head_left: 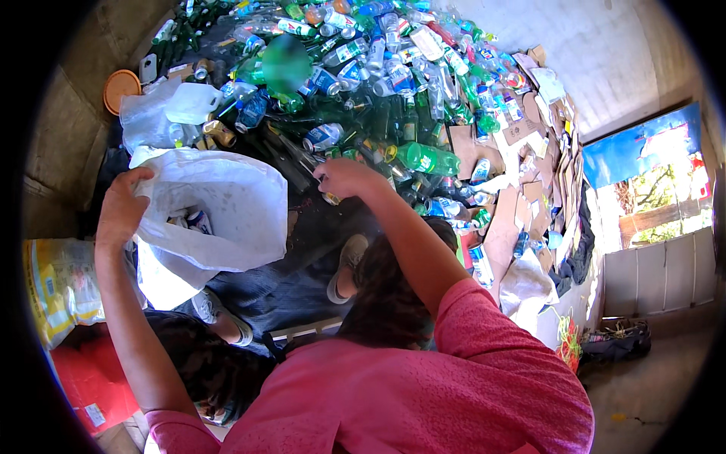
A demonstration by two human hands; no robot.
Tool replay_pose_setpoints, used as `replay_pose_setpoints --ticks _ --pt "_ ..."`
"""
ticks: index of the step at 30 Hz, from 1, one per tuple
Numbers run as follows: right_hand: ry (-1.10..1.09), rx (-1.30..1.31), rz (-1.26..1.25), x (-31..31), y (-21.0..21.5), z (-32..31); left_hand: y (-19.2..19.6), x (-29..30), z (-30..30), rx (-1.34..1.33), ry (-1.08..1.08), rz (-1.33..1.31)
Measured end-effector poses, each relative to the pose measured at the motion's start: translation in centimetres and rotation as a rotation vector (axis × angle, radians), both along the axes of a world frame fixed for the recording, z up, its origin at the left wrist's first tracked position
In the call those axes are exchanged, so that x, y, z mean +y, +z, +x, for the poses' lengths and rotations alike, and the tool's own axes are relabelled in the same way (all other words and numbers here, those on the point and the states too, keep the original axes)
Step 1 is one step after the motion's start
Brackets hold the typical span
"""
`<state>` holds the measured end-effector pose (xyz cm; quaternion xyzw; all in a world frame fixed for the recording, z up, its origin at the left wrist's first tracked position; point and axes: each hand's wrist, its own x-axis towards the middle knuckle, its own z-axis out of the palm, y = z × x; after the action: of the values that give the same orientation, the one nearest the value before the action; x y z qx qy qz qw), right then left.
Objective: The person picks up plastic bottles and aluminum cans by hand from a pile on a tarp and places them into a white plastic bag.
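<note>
My left hand (125, 204) grips the rim of a white sack (261, 219), fingers over its edge. The sack's mouth gapes toward me, with a few crushed cans (198, 221) inside. My right hand (349, 178) is at the near edge of a bottle heap, its fingers curled together. Beside those fingers lie dark glass bottles (291, 163) and a small can-like piece (331, 198); what they hold, if anything, I cannot make out. Right of that hand lies a green plastic bottle (428, 159), and beyond it a silver-blue can (324, 137).
Plastic and glass bottles pile up ahead. Flattened cardboard (508, 227) leans along the right, near a pale cloth bag (527, 281). A white jug (193, 103) and an orange round lid (122, 91) lie far left. A yellow-and-white sack (64, 287) and a red container (94, 378) are near left.
</note>
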<state>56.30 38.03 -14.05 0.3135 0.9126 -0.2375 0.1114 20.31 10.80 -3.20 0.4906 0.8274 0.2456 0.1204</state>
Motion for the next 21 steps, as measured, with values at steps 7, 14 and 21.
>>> replay_pose_setpoints --ticks 7,14,21 --pt "-0.014 -0.046 -0.036 0.0 -4.0 0.5 -0.1 0.0 0.8 -0.036 -0.124 -0.007" --pt "-0.226 0.076 -0.01 -0.6 -18.7 0.8 1.5 0.7 2.7 -0.084 -0.108 -0.12" --pt "-0.764 -0.032 -0.267 -1.4 -29.4 3.4 0.7 0.6 2.7 -0.052 -0.136 -0.082"
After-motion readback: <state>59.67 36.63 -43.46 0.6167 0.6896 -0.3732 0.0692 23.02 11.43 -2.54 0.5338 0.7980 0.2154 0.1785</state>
